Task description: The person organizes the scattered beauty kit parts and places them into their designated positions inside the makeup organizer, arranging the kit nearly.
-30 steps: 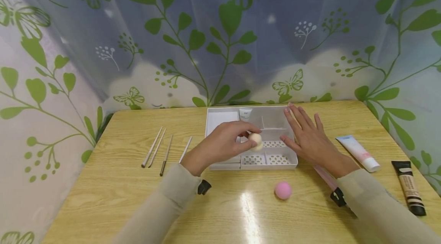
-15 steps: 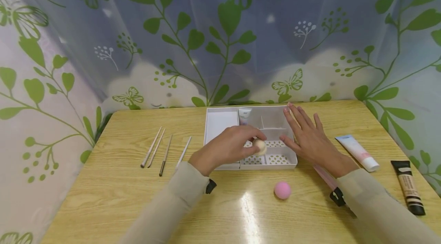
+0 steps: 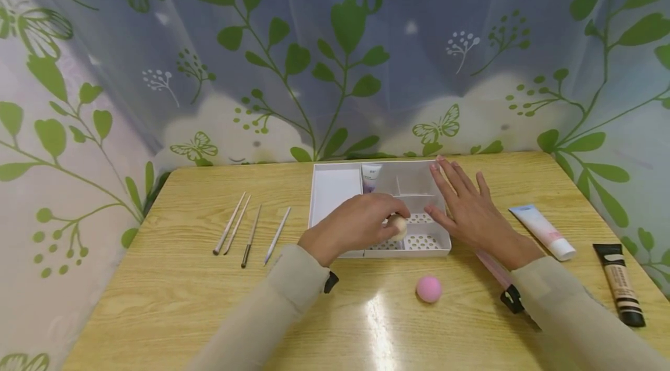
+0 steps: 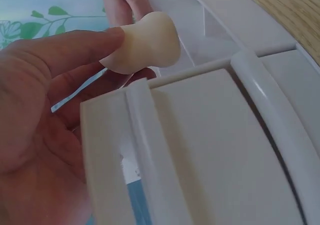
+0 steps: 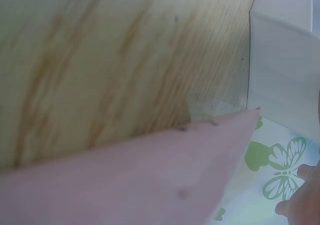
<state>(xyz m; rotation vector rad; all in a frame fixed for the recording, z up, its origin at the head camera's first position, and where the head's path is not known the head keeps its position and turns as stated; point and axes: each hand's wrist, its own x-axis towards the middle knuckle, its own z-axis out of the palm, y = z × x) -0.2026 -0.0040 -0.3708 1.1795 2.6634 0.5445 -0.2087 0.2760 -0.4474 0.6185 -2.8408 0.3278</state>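
My left hand (image 3: 358, 220) pinches a cream makeup sponge (image 3: 399, 227) between thumb and fingers. In the left wrist view the sponge (image 4: 150, 42) has a waisted shape, rounded at its far end. It hangs over the front perforated compartments of a white divided organizer box (image 3: 413, 253), partly hidden by the fingers in the head view. At the box's right side, my right hand (image 3: 468, 208) lies with fingers straight and spread, its fingertips at the rim. A small white tube (image 3: 370, 177) stands in a back compartment of the box.
A pink ball (image 3: 429, 289) sits in front of the box. Several thin brushes and sticks, including a dark-handled brush (image 3: 251, 237), lie to the left. On the right are a white and pink tube (image 3: 542, 232) and a black and beige tube (image 3: 620, 285). A patterned curtain (image 3: 335, 68) hangs behind.
My left hand has moved right and a little toward me with the sponge, and lower over the front compartments. The right hand stays at the box's side.
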